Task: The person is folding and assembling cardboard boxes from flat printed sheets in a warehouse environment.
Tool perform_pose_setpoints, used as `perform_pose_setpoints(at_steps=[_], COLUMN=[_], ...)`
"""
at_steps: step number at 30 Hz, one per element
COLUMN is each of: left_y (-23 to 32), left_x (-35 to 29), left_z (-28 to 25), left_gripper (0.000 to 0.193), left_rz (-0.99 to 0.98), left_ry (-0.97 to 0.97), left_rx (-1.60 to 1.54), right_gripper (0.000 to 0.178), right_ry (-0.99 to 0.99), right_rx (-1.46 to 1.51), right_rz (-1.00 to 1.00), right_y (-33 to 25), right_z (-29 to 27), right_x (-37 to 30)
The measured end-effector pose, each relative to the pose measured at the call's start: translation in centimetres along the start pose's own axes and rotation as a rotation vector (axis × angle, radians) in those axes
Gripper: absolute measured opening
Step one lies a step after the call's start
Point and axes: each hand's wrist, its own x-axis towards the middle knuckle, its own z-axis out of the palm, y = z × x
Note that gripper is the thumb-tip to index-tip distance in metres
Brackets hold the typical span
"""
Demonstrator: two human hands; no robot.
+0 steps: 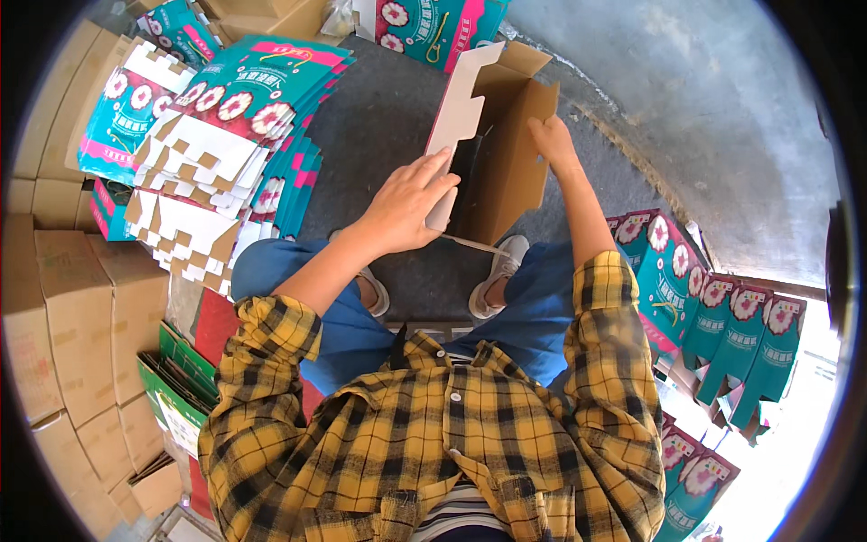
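Cardboard box (517, 158), stood open on the dark floor (361, 108) in front of me, just ahead of my shoes (513, 255) and a little to the right of my midline. Opening faces up toward me; inside is plain brown, deep part in shadow, so I cannot tell whether the bottom is closed. A notched white flap (459, 104) stands along its left side; a brown panel forms the right.

Left hand (406, 206): fingers extended and laid on the white flap near its lower end, back of the hand up. Palm side hidden; I cannot tell whether it grips or only presses.

Right hand (553, 144): grasping the edge of the brown right panel near its upper end, fingers bent around the edge.

Surroundings. Left: a tall, overlapping pile of flattened printed cartons (271, 77), teal, pink and white, notched ends toward me. Farther left, brown cartons (77, 307) stacked close together. Below the pile, green folded packaging (176, 384) beside a red mat (215, 330). Right: teal printed boxes (664, 280), near my right knee. Top: another teal and pink box (433, 34), beyond the open one.
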Motion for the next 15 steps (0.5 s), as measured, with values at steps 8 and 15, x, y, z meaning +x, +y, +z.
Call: perform_pose_setpoints(at_steps=[8, 15], left_y=[0.3, 1.1], left_x=[0.0, 0.1], left_z=[0.3, 0.8], left_gripper=[0.062, 0.065], left_rz=[-0.031, 0.089], left_ry=[-0.072, -0.122], left_rx=[0.000, 0.000], right_gripper=[0.031, 0.023], right_ry=[0.582, 0.242], right_rx=[-0.437, -0.863], right_rz=[-0.728, -0.321], right_y=[-4.7, -3.7], right_z=[-0.5, -2.8], right_x=[0.1, 0.9])
